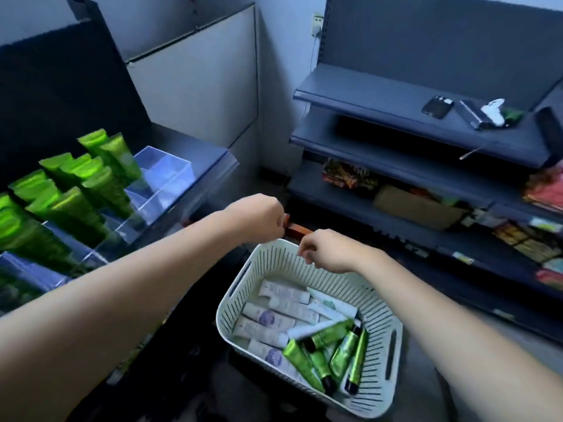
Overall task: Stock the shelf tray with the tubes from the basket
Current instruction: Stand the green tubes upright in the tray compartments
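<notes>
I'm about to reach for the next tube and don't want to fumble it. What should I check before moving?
1. Left hand free: ok, fingers curled, nothing held.
2. Right hand free: ok, curled above the basket rim, holding nothing.
3. Green tubes in basket left to stock: ok, several lie at its near side.
4. Room in the clear shelf tray: ok, right-end compartments are open.
5. Green tubes in tray stable: cannot tell, they lean.

Two bare hands, left (259,219) and right (327,251), hover with curled fingers above a pale slotted plastic basket (377,345) of green and white tubes (320,345); clear shelf tray (161,178) far left.
</notes>
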